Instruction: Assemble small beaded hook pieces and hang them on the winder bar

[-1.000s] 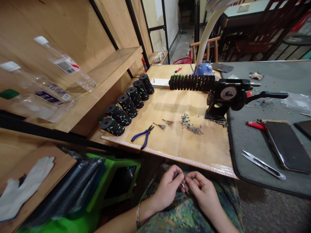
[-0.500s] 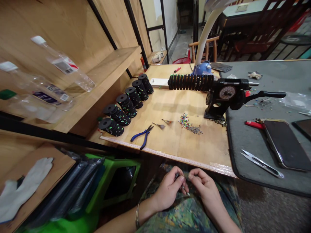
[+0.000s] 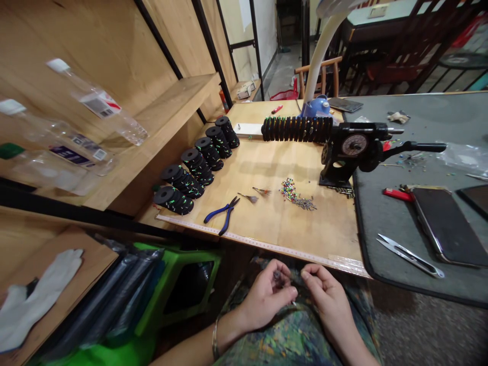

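while my left hand (image 3: 267, 296), nearer me than the pliers (image 3: 224, 215), holds a dark piece (image 3: 277, 275), probably light, best pinched endwise, my right hand (image 3: 325, 290) pinches narrowly, contents unclear.

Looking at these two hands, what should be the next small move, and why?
Perhaps bring the right hand to the pale tip showing beneath the left hand's thumb. That tip sticks out close by, the left hand curls around a small dark thing, and the two hands are apart.
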Available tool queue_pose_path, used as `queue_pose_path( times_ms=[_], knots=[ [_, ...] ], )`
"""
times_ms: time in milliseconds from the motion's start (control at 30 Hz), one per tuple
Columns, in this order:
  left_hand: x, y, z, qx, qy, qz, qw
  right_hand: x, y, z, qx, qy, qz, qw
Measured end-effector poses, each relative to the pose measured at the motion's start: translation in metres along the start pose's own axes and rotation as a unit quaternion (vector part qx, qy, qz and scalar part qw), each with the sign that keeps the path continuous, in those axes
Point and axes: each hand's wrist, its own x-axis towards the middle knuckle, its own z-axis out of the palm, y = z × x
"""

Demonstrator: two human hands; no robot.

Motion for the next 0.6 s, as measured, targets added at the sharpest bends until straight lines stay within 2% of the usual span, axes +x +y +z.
queue_pose_path(
  times_ms=[267,600],
  knots=[
    [0.0049,-0.0034,-0.0008,-0.016,0.012,-0.024,1.0,-0.0031,-0.0036,0.0012,-0.022,0.012,-0.021,0.999],
    [0.0071,-0.0028,-0.0019,0.094,0.045,0.04,0.994,-0.0033,-0.0057,0.0044,-0.033,-0.009,-0.032,0.999]
  ],
)
